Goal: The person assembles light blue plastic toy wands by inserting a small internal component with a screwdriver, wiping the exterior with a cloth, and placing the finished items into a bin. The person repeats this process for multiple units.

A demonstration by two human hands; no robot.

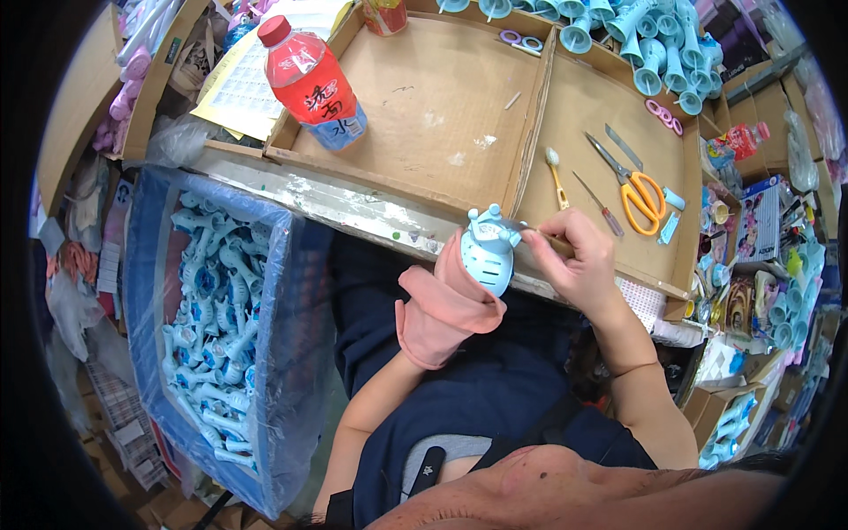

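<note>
Blue plastic part [487, 269], bottle [315, 88], dark-lettered red label [307, 78]

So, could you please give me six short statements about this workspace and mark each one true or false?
1. The left hand is covered in pink. True.
2. The right hand wears a glove too. False: the right hand is bare.
3. Orange-handled scissors lie in a cardboard tray. True.
4. The bottle's cap is blue. False: the bottle has a red cap.
5. The plastic-sided container holds light-blue parts. True.
6. The slotted piece rests on paper. False: the left hand holds the slotted piece.
</note>
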